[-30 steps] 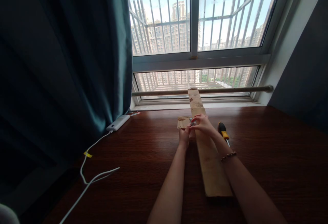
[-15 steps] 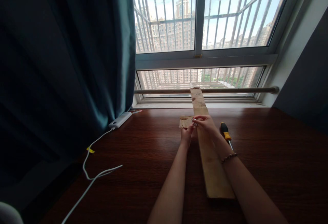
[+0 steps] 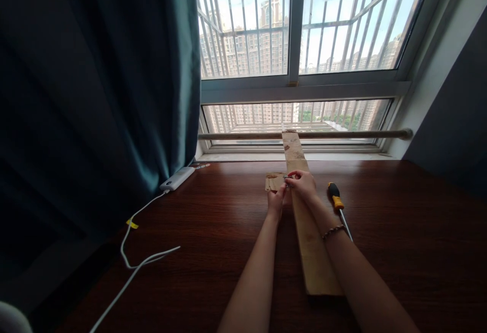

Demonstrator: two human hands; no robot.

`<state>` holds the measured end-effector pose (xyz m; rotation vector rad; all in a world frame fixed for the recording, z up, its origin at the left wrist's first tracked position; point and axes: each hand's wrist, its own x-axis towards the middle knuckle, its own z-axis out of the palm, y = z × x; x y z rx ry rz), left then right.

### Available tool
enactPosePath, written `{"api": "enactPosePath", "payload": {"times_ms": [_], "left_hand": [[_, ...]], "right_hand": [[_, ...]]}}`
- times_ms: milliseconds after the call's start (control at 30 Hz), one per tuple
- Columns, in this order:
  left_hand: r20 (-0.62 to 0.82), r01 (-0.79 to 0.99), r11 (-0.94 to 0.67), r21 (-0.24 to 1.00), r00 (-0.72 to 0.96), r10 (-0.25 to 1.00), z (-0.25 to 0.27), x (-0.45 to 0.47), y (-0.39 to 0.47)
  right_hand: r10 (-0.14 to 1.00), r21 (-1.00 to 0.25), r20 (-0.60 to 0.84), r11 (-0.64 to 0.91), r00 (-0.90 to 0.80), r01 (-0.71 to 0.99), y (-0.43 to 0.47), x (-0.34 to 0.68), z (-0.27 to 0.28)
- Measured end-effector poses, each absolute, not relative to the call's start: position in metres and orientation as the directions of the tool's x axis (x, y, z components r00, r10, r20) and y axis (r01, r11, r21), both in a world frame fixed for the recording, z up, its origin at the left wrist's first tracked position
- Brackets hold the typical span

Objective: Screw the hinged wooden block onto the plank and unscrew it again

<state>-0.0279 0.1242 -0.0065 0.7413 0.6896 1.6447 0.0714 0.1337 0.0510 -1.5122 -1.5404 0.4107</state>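
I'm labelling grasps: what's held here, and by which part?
Right grip: seemingly a small metal piece, part too small to tell. Left grip: apparently the short light-brown piece, by its near edge.

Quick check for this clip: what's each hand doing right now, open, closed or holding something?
Left hand: at the small wooden piece; its grip cannot be told.
Right hand: closed, fingertips pinching a small metal part.
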Motion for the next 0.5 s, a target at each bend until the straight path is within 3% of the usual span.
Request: {"api": "enactPosePath", "payload": {"times_ms": [167,500], "left_hand": [[0.106,-0.621,-0.185,0.762,-0.163,0.981,-0.006,-0.027,0.124],[0.034,-0.618,-0.104,0.779,-0.124,0.992,-0.006,-0.028,0.123]], "right_hand": [[0.938,-0.782,0.264,0.071,0.226,0.619,0.135,0.068,0.054],[0.956,-0.824,0.189,0.031,0.224,0.565,0.147,0.067,0.047]]}}
